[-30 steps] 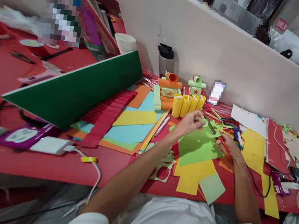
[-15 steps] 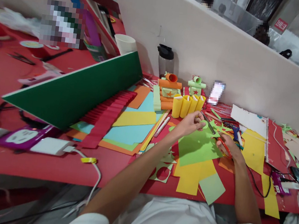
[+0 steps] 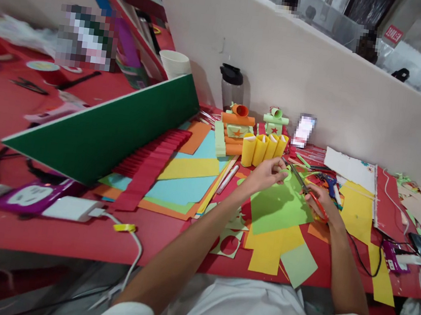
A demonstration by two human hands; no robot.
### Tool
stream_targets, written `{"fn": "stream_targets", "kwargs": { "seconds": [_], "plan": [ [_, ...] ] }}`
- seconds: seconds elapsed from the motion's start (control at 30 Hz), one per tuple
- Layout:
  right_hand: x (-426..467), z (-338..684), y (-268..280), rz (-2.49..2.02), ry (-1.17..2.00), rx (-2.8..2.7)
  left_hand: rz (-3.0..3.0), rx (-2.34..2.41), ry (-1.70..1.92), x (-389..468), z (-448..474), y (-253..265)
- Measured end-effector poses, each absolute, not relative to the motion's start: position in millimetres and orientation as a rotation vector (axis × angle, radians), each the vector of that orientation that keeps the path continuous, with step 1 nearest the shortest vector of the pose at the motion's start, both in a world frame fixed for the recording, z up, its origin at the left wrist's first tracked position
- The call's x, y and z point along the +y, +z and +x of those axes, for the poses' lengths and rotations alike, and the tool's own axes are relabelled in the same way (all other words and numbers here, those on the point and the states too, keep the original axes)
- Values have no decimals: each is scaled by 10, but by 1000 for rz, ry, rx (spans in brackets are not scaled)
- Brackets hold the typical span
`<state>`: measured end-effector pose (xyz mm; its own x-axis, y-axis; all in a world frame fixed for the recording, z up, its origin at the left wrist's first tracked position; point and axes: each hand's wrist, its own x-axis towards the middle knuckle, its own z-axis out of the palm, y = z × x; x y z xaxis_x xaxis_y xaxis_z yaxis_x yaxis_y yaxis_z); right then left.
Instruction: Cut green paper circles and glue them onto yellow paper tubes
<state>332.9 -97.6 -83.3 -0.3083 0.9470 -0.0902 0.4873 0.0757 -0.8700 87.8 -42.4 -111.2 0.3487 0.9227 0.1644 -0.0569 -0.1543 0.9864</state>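
My left hand [image 3: 267, 177] is closed in a pinch on a small light-green paper disc [image 3: 287, 176]. My right hand [image 3: 320, 197] grips scissors [image 3: 321, 210] by their orange-red handles. The dark blades point up and left, just right of the disc. Below both hands lies a green paper sheet [image 3: 278, 212], with yellow paper [image 3: 265, 256] and a pale green piece [image 3: 299, 265] partly under it. Beside my left forearm is a pale green offcut with round holes [image 3: 239, 240]. Beyond my left hand stand several rolled yellow paper tubes [image 3: 260, 151].
Orange [image 3: 237, 127] and green [image 3: 275, 124] paper figures stand behind the tubes. A green board [image 3: 114, 130] leans at left beside red fringed paper [image 3: 147, 170]. A bottle [image 3: 231, 86] and phone [image 3: 304, 130] rest by the partition. A glue gun [image 3: 332, 187] lies right of the scissors.
The scissors have shifted slightly, and the green scrap seen by the blades is less visible now. My left hand stays pinched on the disc in nearly the same place.
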Motion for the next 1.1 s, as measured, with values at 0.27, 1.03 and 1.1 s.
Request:
{"fn": "stream_targets", "kwargs": {
  "seconds": [0.27, 1.03, 1.1],
  "plan": [
    [-970, 3533, -782, -1325, 1064, -1692, 1846, 1229, 1155, -392, 702, -1098],
    [-812, 4724, -1073, -2573, 35, -1673, 2405, 1240, 241, -327, 688, -1387],
    [-839, 4744, -1085, -2582, 52, -1688, 2400, 1250, 247, -322, 681, -1393]
  ]
}}
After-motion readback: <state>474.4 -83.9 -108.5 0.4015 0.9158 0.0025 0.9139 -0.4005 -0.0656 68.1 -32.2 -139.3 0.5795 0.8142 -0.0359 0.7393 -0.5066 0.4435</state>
